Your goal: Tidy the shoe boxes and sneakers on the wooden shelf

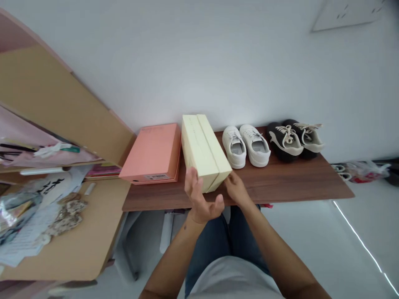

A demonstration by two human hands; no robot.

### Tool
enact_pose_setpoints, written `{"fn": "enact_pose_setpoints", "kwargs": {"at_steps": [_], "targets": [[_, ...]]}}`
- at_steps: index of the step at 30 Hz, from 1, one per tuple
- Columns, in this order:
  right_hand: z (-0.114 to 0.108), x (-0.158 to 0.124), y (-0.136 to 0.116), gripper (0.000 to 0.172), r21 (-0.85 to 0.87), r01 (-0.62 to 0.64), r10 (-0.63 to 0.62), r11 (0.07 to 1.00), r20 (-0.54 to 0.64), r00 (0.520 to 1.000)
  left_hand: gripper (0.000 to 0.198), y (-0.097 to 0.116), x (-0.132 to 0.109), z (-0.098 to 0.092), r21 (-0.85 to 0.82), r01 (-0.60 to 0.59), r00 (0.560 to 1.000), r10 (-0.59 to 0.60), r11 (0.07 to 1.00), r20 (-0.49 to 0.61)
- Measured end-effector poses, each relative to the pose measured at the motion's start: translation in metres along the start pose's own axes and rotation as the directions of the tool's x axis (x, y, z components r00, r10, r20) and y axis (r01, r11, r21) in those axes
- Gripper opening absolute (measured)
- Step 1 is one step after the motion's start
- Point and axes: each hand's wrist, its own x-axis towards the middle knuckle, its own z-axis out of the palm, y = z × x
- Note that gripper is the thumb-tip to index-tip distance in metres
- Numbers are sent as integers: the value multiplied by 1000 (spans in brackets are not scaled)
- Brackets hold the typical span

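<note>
A pale cream shoebox [204, 145] stands on its long side on the dark wooden board, turned at an angle, with its lid seam running along the top. My left hand [202, 198] is at the near left corner of the box, palm up and fingers spread, its fingertips close against the end face. At the near right lower corner, my right hand [236, 187] grips the box, its fingertips hidden behind the cardboard. To the left of the cream box lies a closed salmon-pink shoebox [152, 151].
White sneakers [234, 147] and black-and-cream shoes [285, 141] stand to the right on the wooden board [280, 182]. A desk [102, 216] with papers and cloth adjoins at left. Behind is a white wall; a plastic bag [364, 171] lies beyond the board's right end.
</note>
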Motion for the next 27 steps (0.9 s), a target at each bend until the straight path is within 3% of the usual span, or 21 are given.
{"fn": "enact_pose_setpoints", "kwargs": {"at_steps": [2, 4, 6, 8, 10, 11, 12, 13, 15, 17, 23, 25, 27], "targets": [[-16, -6, -20, 66, 69, -34, 34, 997, -9, 999, 68, -5, -9, 0, -105, 70, 990, -56, 992, 130], [-28, -9, -40, 70, 82, -46, 46, 996, 3, 999, 60, -19, -20, 1, -106, 309, 927, -274, 945, 258], [-31, -9, -52, 74, -17, 5, -5, 1000, -1, 1000, 56, -36, -29, 3, -77, 593, 788, -558, 801, 261], [-24, -6, -53, 80, -90, 29, -28, 996, 8, 1000, 54, -52, -35, 6, -173, 796, 604, -778, 580, 171], [-12, -2, -44, 82, -51, -5, 7, 999, 33, 999, 54, -63, -33, 8, -328, 859, 447, -888, 393, 105], [-7, 0, -37, 81, -10, -38, 38, 999, 49, 998, 54, -68, -30, 7, -378, 857, 405, -912, 350, 72], [-3, 1, -30, 78, 23, -74, 72, 997, 59, 996, 54, -72, -25, 7, -397, 850, 391, -920, 346, 35], [-1, 2, -22, 74, 35, -107, 105, 994, 59, 993, 54, -75, -20, 5, -390, 842, 401, -916, 371, -7], [-1, 5, -8, 67, -7, -150, 150, 989, 28, 988, 52, -82, -11, 4, -328, 827, 461, -885, 457, -69], [-4, 7, 3, 61, -76, -146, 145, 986, -8, 989, 49, -91, -4, 5, -266, 813, 519, -852, 518, -72], [-10, 11, 4, 56, -80, -120, 124, 990, 50, 991, 50, -112, 3, 17, -225, 795, 573, -819, 563, -25], [-21, 9, -7, 51, -135, -48, 60, 990, 86, 994, 50, -104, 6, 15, -134, 776, 613, -787, 616, -72], [-41, 9, -23, 43, -265, 140, -125, 954, 72, 990, 53, -84, 9, 14, -21, 699, 701, -691, 715, -176]]}}
